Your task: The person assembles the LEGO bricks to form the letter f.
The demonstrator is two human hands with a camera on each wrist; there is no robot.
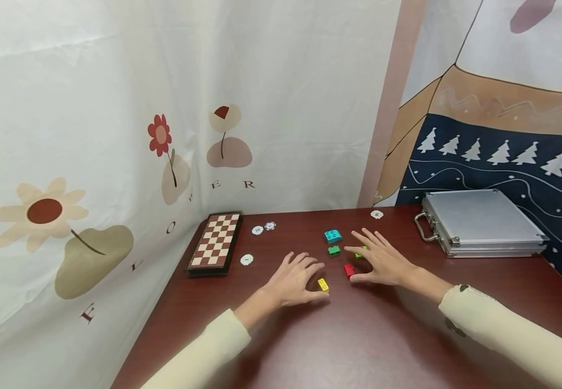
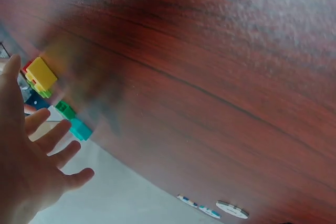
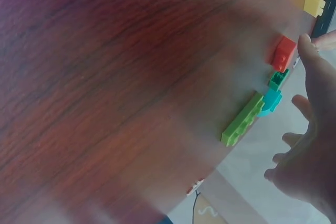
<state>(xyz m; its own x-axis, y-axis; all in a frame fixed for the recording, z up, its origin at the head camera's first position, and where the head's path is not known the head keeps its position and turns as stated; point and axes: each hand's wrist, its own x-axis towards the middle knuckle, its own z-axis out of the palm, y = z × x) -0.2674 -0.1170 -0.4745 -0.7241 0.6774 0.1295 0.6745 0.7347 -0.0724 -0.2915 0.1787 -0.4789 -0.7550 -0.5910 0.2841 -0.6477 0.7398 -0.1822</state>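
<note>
My left hand (image 1: 294, 281) hovers over the table with fingers spread, its thumb right by a small yellow toy brick (image 1: 323, 284). To the right, my right hand (image 1: 381, 259) is also spread and holds nothing, its thumb close beside a red toy brick (image 1: 349, 270). Under its fingers lies a lime green brick (image 3: 242, 120), long and studded, partly covered in the head view. A dark green brick (image 1: 333, 250) sits between the hands and a little farther off. Behind that one is a turquoise brick (image 1: 332, 235) with a curved side.
A folded chessboard (image 1: 214, 241) lies at the table's left edge, with white poker chips (image 1: 246, 260) beside it. One more chip (image 1: 377, 214) is near the back edge. A silver metal case (image 1: 483, 221) stands at the right. Printed curtains (image 1: 290, 108) hang behind the table (image 1: 339, 340).
</note>
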